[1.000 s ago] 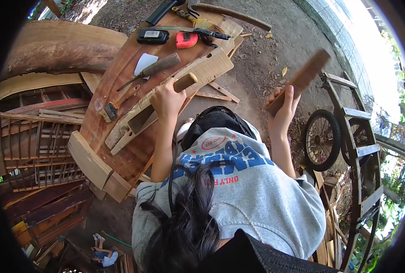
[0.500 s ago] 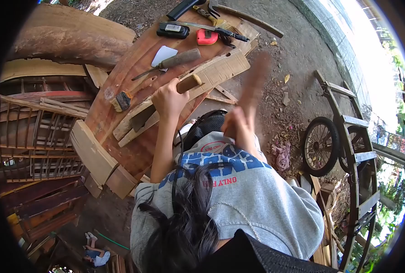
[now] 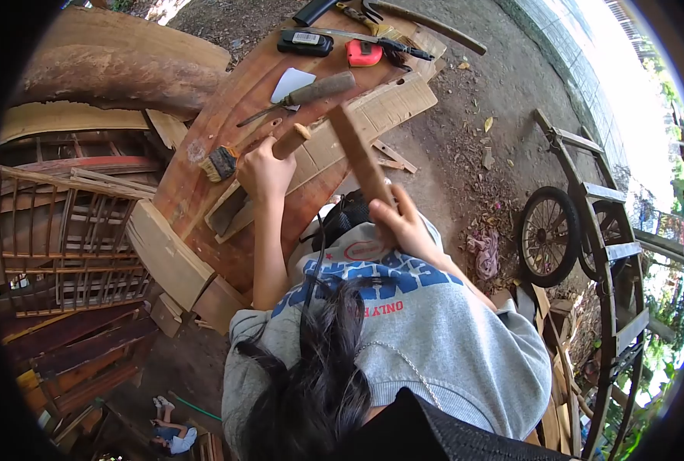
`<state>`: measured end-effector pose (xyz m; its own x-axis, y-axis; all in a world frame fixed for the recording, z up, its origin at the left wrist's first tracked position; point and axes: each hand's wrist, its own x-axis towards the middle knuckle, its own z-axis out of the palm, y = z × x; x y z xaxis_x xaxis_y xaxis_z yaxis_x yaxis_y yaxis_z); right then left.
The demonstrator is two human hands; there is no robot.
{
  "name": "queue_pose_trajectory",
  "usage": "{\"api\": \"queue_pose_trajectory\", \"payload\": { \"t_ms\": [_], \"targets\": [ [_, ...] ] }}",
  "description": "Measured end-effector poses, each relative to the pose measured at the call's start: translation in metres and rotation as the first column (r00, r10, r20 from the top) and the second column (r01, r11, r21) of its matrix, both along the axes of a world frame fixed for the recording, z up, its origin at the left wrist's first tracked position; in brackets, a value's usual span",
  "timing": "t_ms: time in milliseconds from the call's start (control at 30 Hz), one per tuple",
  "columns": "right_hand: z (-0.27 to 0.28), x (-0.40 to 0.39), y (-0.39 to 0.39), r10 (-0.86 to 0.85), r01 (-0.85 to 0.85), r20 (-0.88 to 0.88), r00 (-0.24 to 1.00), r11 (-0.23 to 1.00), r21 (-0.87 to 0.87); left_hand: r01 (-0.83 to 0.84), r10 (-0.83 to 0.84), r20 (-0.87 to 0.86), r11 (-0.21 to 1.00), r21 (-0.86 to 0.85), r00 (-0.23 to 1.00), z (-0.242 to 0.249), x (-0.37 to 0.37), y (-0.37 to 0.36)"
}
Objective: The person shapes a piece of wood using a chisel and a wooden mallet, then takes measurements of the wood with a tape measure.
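My left hand (image 3: 265,173) is closed around a chisel, its wooden handle (image 3: 293,140) poking out above the fist. The chisel's broad metal blade (image 3: 228,213) reaches down to the near-left end of a long pale wooden board (image 3: 392,107). In my right hand (image 3: 405,224) is a flat, thick wooden stick (image 3: 357,150), gripped near its lower end. Its upper end hangs over the board, just right of the chisel handle, and I see a gap between them. Left of my left hand lies a paintbrush (image 3: 220,164) with dark bristles.
On the reddish wooden bench (image 3: 184,188) lie a round-handled pointed tool (image 3: 319,89), a white piece (image 3: 292,83), a red tape measure (image 3: 363,53) and a black case (image 3: 305,43). A wheeled metal frame (image 3: 595,192) stands right. A person (image 3: 174,438) sits far lower left.
The wooden stick has swung left from the right side toward the chisel handle. My left hand and the chisel have shifted slightly left along the board. The view has moved a little.
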<state>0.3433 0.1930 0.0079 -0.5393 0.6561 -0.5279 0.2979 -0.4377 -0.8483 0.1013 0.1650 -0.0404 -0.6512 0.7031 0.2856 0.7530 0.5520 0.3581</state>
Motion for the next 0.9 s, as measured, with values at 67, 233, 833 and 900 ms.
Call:
{"api": "queue_pose_trajectory", "payload": {
  "t_ms": [67, 233, 833, 900],
  "targets": [
    [0.010, 0.000, 0.013, -0.246, 0.249, -0.114, 0.963, 0.968, 0.017, -0.002, 0.003, -0.035, 0.999, 0.038, 0.999, 0.001, -0.003, -0.003],
    [-0.015, -0.032, 0.001, -0.385, 0.473, -0.455, 0.803, 0.876, 0.095, 0.027, -0.027, -0.029, 1.000, 0.014, 0.999, -0.001, -0.001, -0.004],
    [0.010, 0.108, 0.116, -0.454, 0.458, -0.091, 0.886, 0.834, 0.307, 0.537, -0.591, 0.076, 0.773, 0.337, 0.803, 0.054, 0.132, 0.145],
    [0.026, 0.129, 0.127, -0.545, 0.531, -0.097, 0.833, 0.738, 0.417, 0.633, -0.681, 0.079, 0.712, 0.303, 0.728, 0.051, 0.161, 0.180]
  ]
}}
